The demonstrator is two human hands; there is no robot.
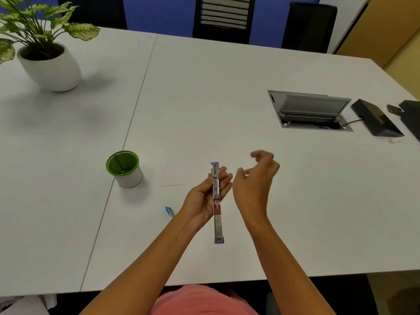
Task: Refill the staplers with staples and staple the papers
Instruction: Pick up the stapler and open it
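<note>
A purple stapler [216, 201] is swung fully open into one long strip, its metal staple channel facing up. My left hand [205, 196] grips it around the middle, above the white table [295, 201]. My right hand [254, 178] hovers just right of the stapler with fingers loosely curled and blurred; I see nothing in it. A white sheet of paper [179, 176] lies flat on the table beyond my left hand, hard to tell from the tabletop. A second stapler with a blue tip [169, 211] lies left of my left wrist, partly hidden by the arm.
A green-rimmed white cup [124, 169] stands left of the paper. A potted plant [47, 62] sits at the far left. At the right are an open cable hatch [311, 111] and a black device [376, 118]. Chairs line the far edge.
</note>
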